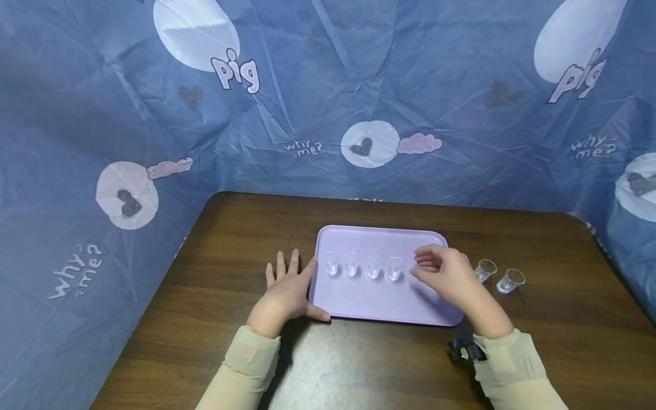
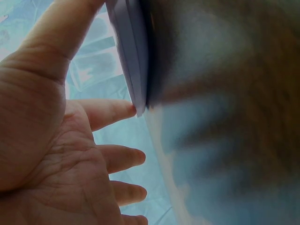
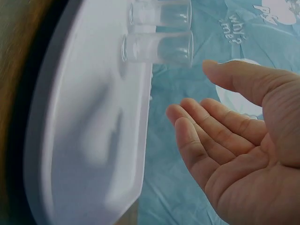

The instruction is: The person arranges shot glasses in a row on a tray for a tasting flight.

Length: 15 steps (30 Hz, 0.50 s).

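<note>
A lilac tray (image 1: pixel 359 302) lies on the table, and several small clear cups stand in a row across it. My left hand (image 1: pixel 286 293) spreads its fingers at the tray's left side. In the left wrist view, the index fingertip (image 2: pixel 131 110) meets the tray edge (image 2: pixel 130 56). My right hand (image 1: pixel 451 276) hovers over the tray's right part, its fingers loosely bent and holding nothing. Just left of its fingertips is the rightmost cup in the row (image 1: pixel 394 270). The right wrist view shows a gap between the thumb and that cup (image 3: pixel 159 48).
Right of the tray, two more clear cups stand on the brown wooden table (image 1: pixel 215 319): one partly behind my right hand (image 1: pixel 486 269), the other farther right (image 1: pixel 510 281). A blue printed cloth (image 1: pixel 307 102) hangs behind the table and along its sides.
</note>
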Each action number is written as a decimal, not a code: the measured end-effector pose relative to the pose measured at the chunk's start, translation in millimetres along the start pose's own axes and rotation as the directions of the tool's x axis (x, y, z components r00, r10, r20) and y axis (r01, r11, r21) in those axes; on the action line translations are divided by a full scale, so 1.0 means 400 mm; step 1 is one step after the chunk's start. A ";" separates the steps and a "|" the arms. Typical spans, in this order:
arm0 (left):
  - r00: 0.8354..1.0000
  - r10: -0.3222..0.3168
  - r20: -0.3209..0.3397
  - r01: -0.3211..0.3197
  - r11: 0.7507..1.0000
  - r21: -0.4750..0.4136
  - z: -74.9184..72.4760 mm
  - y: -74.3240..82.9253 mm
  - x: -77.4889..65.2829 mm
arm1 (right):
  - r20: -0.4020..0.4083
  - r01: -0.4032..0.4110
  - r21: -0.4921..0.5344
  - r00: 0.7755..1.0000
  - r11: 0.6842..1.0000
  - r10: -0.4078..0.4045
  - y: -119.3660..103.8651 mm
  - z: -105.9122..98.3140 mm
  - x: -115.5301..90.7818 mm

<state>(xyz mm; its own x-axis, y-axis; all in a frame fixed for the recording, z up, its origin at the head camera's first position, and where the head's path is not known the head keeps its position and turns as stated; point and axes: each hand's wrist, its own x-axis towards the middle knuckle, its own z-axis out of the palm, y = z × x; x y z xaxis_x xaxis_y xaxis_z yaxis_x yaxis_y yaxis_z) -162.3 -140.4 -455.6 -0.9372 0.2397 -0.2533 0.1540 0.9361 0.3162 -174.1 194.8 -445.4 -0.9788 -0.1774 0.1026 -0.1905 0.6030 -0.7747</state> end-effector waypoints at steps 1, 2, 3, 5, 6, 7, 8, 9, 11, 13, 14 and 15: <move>1.000 0.000 0.000 0.000 1.000 -0.002 0.000 0.000 0.000 | -0.005 -0.002 0.000 1.000 1.000 0.002 0.001 -0.005 -0.003; 1.000 -0.001 0.001 0.001 1.000 -0.004 0.000 0.000 -0.001 | -0.010 -0.003 0.003 1.000 1.000 0.003 0.002 -0.011 -0.006; 1.000 -0.002 0.001 0.002 1.000 -0.005 0.000 0.000 -0.001 | -0.016 -0.002 0.008 1.000 1.000 0.002 0.003 -0.016 -0.010; 1.000 -0.003 0.003 0.003 1.000 -0.007 0.001 0.000 -0.001 | -0.029 0.004 0.011 1.000 1.000 -0.004 0.004 -0.028 -0.016; 1.000 -0.004 0.003 0.004 1.000 -0.006 0.001 0.000 -0.001 | -0.034 0.006 0.012 0.999 1.000 -0.006 0.005 -0.033 -0.019; 1.000 -0.004 0.002 0.004 1.000 -0.004 0.001 0.000 0.000 | -0.040 0.006 0.014 0.999 1.000 -0.006 0.006 -0.039 -0.022; 1.000 -0.004 0.003 0.004 1.000 -0.003 0.001 0.000 0.000 | -0.046 0.008 0.015 0.999 1.000 -0.007 0.007 -0.044 -0.025; 1.000 -0.003 0.003 0.003 1.000 -0.002 0.001 0.001 0.000 | -0.051 0.008 0.014 0.999 1.000 -0.008 0.009 -0.049 -0.028; 1.000 -0.003 0.003 0.003 1.000 0.000 0.000 0.001 0.000 | -0.066 0.008 0.009 0.998 1.000 -0.008 0.013 -0.059 -0.035; 1.000 -0.002 0.004 0.002 1.000 0.002 0.000 0.000 0.000 | -0.087 0.013 0.005 0.996 1.000 -0.012 0.020 -0.069 -0.042; 1.000 -0.002 0.004 0.002 1.000 0.002 -0.001 0.000 0.000 | -0.097 0.015 -0.001 0.995 1.000 -0.015 0.023 -0.074 -0.046; 1.000 -0.002 0.005 0.002 1.000 0.001 -0.001 -0.001 0.000 | -0.109 0.015 -0.006 0.994 1.000 -0.016 0.025 -0.080 -0.049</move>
<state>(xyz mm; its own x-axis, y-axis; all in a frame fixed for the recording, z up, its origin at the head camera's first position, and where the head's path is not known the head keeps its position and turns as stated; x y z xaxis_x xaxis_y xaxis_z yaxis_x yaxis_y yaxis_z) -162.3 -140.7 -455.3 -0.9361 0.2386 -0.2584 0.1521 0.9370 0.3144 -159.1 229.3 -435.3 -0.9781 -0.1012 0.1820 -0.2057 0.6047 -0.7694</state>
